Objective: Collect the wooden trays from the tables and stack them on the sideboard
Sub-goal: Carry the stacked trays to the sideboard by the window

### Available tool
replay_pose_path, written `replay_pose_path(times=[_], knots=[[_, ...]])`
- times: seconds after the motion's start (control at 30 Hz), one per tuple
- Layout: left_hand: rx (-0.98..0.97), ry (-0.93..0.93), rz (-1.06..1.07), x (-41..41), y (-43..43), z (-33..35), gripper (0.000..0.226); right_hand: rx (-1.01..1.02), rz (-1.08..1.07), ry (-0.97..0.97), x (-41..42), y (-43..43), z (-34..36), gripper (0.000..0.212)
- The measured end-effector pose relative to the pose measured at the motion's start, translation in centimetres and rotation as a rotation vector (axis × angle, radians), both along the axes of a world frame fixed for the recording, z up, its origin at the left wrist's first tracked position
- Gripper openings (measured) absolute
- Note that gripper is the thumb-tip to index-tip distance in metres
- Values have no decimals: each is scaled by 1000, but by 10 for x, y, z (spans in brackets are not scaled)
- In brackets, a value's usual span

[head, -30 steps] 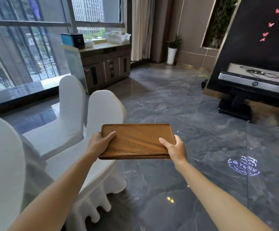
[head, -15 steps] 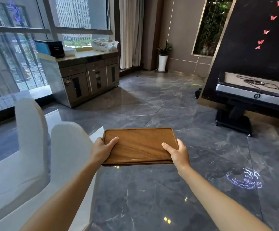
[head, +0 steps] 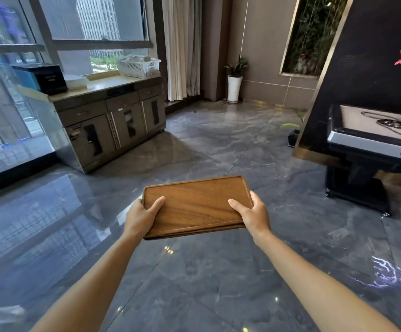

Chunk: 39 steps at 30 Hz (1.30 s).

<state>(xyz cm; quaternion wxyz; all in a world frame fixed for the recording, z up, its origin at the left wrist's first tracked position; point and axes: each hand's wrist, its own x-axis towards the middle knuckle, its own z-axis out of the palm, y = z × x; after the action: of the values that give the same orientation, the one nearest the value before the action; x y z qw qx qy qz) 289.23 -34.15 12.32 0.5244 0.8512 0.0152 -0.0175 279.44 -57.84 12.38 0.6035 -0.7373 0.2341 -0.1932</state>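
The wooden trays (head: pixel 196 207) are held at waist level above the grey floor (head: pixel 194 283), at the centre of view. Layered edges along the near side suggest more than one tray; the count cannot be told. The left hand (head: pixel 139 218) clamps the short edge at 9 o'clock, thumb on top, fingers hidden beneath. The right hand (head: pixel 253 215) clamps the short edge at 3 o'clock in the same manner.

Handling: the trays appear rigid and flat, probably moderate in weight. The smooth finish may let stacked pieces slide on one another, so keep them level. Grip the short edges; the raised rim gives the thumbs a stop.

The sideboard (head: pixel 108 121) stands at 11 o'clock, well apart from the trays. Its top carries a black box (head: pixel 47 77) and a white basket (head: pixel 138 65).

Writing: no brand or label is legible on any item. A light pattern on the floor at 4 o'clock cannot be read.
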Motion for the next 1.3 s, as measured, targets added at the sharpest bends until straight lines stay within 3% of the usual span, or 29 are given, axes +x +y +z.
replay_pose_path(times=[0.2,0.37,0.63,0.9,1.3], knots=[[103,11,27,140,-98,-14,47,-4,27,-1,144,-99,-9,65],[72,28,72,255,-164,-1,50,-36,105,-26,271,-171,9,38],[95,37,180,426,-224,6,52,-38,231,-43,471,-238,12,54],[55,24,245,638,-263,-20,46,-69,282,-41,700,-279,-6,54],[150,59,344,937,-314,4,52,-35,372,0,1022,-333,8,50]])
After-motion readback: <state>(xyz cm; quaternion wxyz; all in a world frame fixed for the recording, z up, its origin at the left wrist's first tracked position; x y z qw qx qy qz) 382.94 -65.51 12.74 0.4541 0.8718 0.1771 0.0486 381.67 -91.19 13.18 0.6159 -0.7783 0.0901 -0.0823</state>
